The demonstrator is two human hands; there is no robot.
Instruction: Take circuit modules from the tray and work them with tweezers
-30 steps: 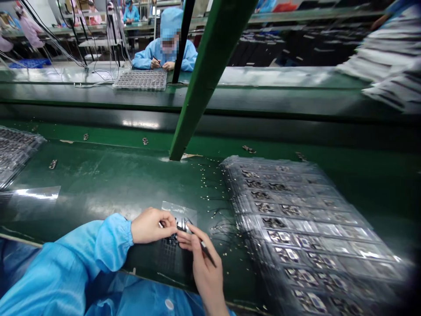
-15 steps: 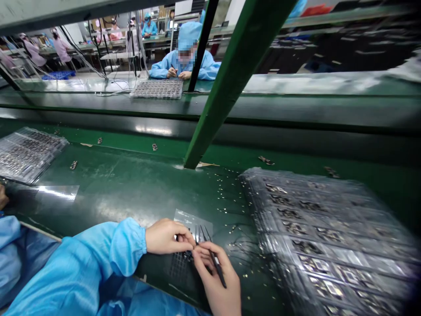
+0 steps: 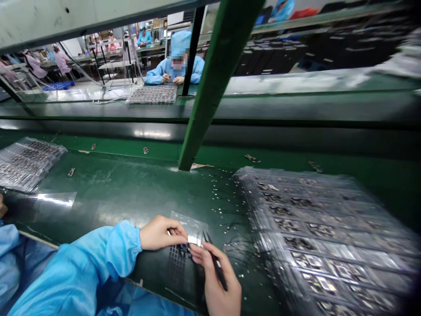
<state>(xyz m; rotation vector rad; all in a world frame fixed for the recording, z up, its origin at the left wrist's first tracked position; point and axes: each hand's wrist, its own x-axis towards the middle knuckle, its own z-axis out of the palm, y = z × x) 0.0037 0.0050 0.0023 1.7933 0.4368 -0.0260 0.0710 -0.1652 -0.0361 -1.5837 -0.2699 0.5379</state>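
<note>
My left hand comes in from the left in a blue sleeve, thumb and fingers pinched on a small dark electronic part. My right hand is closed around black tweezers, whose tips point away from me. Its thumb and fingertips meet the right side of the same part, so the hands nearly touch. Fingers cover most of the part, and its exact kind does not show. Beneath both hands lies a clear plastic sheet with a dark grid pattern on its nearer half.
Stacked clear trays of small circuit boards stand at right, beside scattered tiny bits and thin black wires. A green post rises ahead. Another tray stack sits at left, near a neighbour's sleeve. A person in blue works opposite.
The view has shifted slightly. My right hand's fingers have straightened and drawn closer over the part, and the tweezers lean differently. My left hand still pinches the part.
</note>
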